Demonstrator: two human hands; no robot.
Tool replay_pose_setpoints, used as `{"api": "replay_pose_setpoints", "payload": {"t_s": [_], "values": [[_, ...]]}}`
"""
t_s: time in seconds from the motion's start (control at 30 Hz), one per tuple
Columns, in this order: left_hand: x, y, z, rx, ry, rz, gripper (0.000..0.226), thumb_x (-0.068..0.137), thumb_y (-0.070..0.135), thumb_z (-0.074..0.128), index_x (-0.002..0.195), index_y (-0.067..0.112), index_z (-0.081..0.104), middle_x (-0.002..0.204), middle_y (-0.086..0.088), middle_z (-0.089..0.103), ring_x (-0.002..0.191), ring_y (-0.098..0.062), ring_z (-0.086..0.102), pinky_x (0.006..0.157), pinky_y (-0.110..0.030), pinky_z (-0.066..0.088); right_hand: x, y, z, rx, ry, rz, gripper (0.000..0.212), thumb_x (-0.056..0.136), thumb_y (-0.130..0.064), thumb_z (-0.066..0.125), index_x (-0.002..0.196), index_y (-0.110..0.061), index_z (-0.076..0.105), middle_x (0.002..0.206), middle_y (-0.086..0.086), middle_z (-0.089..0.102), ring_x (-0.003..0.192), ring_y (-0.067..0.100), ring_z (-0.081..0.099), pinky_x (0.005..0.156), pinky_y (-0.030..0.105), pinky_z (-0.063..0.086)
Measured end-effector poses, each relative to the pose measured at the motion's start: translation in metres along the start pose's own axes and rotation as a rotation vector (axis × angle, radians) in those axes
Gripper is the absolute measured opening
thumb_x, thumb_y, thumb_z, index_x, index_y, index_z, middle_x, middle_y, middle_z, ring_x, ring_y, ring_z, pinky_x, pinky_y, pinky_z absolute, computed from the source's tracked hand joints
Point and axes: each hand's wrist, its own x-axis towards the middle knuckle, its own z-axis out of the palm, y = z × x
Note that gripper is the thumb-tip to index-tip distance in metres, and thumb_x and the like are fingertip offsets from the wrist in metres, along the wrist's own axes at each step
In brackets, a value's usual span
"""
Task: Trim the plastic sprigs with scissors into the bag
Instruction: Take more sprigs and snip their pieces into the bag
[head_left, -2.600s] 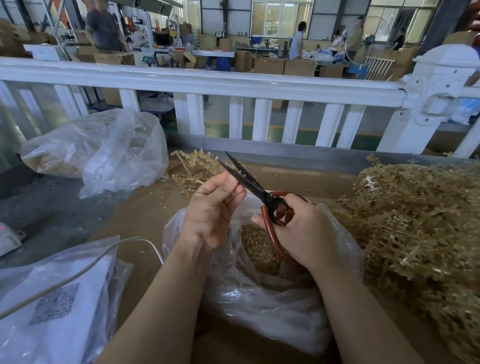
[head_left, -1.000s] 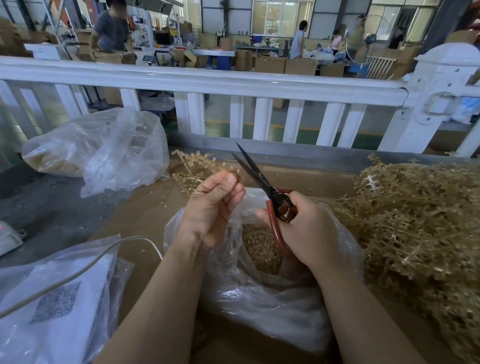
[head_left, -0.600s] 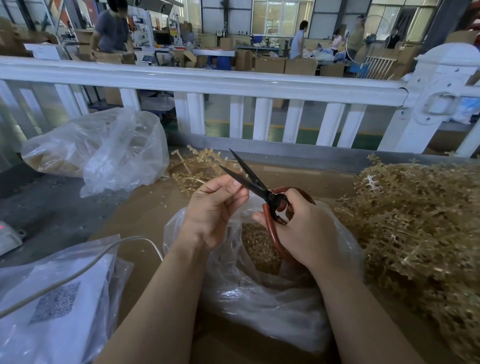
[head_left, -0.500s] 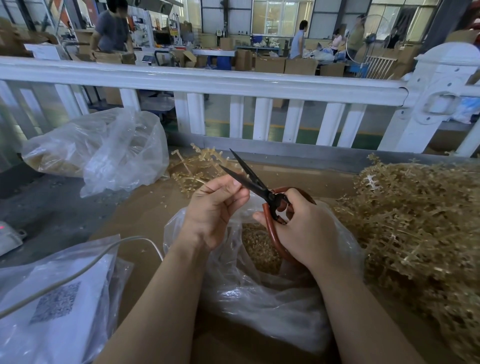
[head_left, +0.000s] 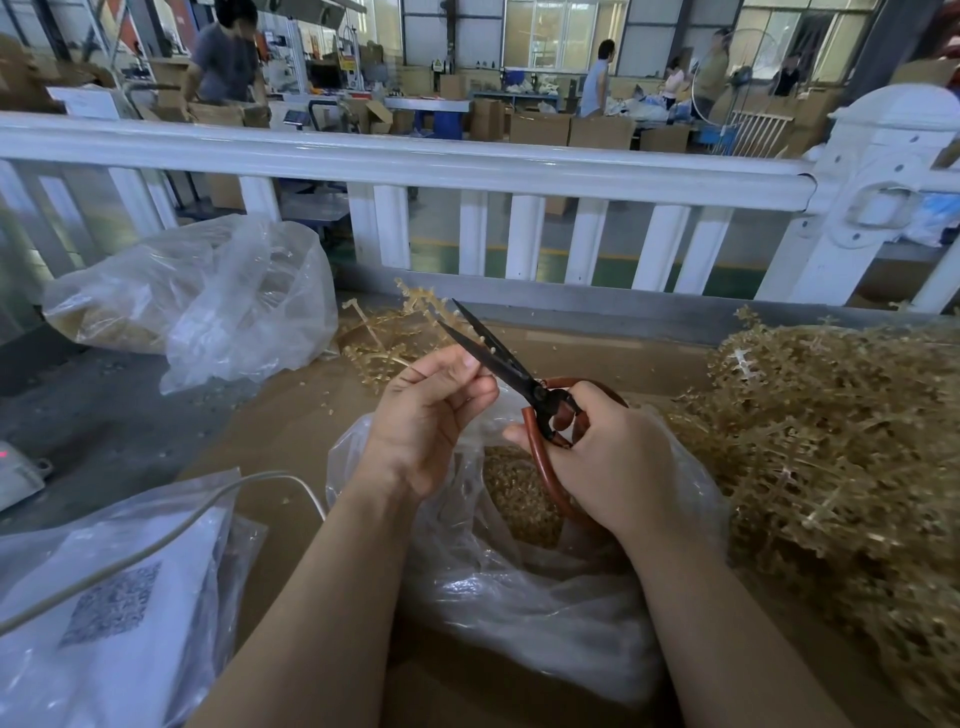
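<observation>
My right hand (head_left: 608, 457) grips the red-brown handles of black scissors (head_left: 498, 358), whose blades stand apart and point up-left. My left hand (head_left: 431, 415) pinches a thin tan plastic sprig (head_left: 410, 317) that sticks up past the blades, its stem between them. Both hands hover over an open clear plastic bag (head_left: 519, 597) on the brown cardboard, with tan trimmed bits (head_left: 519, 499) inside.
A big heap of tan sprigs (head_left: 831, 447) fills the right side. A smaller sprig pile (head_left: 374, 343) lies behind my left hand. Clear bags sit at the far left (head_left: 192, 306) and near left (head_left: 104, 613), a white cable (head_left: 156, 540) over the latter. A white fence (head_left: 467, 166) runs behind.
The scissor blades shut and then spread again. A sprig now rises above my left hand's fingers beside the blades. Both hands stay over the bag.
</observation>
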Motion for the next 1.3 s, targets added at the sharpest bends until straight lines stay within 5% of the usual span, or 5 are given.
{"api": "replay_pose_setpoints", "payload": {"t_s": [0.13,0.47,0.93,1.3], "values": [[0.0003,-0.0001,0.0002,-0.01,-0.001,0.0,0.007,0.075,0.009,0.065,0.082,0.008,0.067,0.073,-0.004,0.069,0.066,-0.012,0.065,0.075,-0.025,0.058,0.0,0.0006,0.0011,0.0,-0.001,0.01,0.061,0.076,-0.083,0.052,0.082,-0.023,0.064,0.068,-0.016,0.062,0.059,0.001,0.058,0.055,0.015,0.048],[0.0,-0.0014,0.001,0.055,0.03,0.041,0.006,0.07,0.007,0.068,0.074,0.01,0.069,0.071,-0.006,0.069,0.064,-0.014,0.066,0.069,-0.026,0.059,0.0015,-0.0032,-0.0041,-0.067,0.005,0.017,0.053,0.078,-0.077,0.059,0.089,-0.025,0.064,0.075,-0.02,0.059,0.061,-0.001,0.05,0.057,0.002,0.028],[-0.0045,-0.0006,0.0045,0.108,-0.042,0.026,0.007,0.074,0.013,0.068,0.075,0.012,0.074,0.071,-0.002,0.067,0.066,-0.011,0.063,0.069,-0.023,0.056,0.0,-0.0017,-0.0022,-0.029,0.0,0.005,0.051,0.079,-0.071,0.062,0.081,-0.02,0.061,0.072,-0.012,0.064,0.059,0.003,0.058,0.055,0.015,0.048],[-0.006,-0.0002,0.0071,0.101,-0.04,0.036,0.007,0.072,0.014,0.069,0.071,0.017,0.076,0.071,-0.002,0.069,0.066,-0.011,0.065,0.07,-0.023,0.057,0.0001,0.0,-0.0011,-0.009,0.009,0.012,0.052,0.078,-0.076,0.059,0.081,-0.025,0.059,0.067,-0.013,0.063,0.055,0.001,0.055,0.053,0.009,0.039]]}}
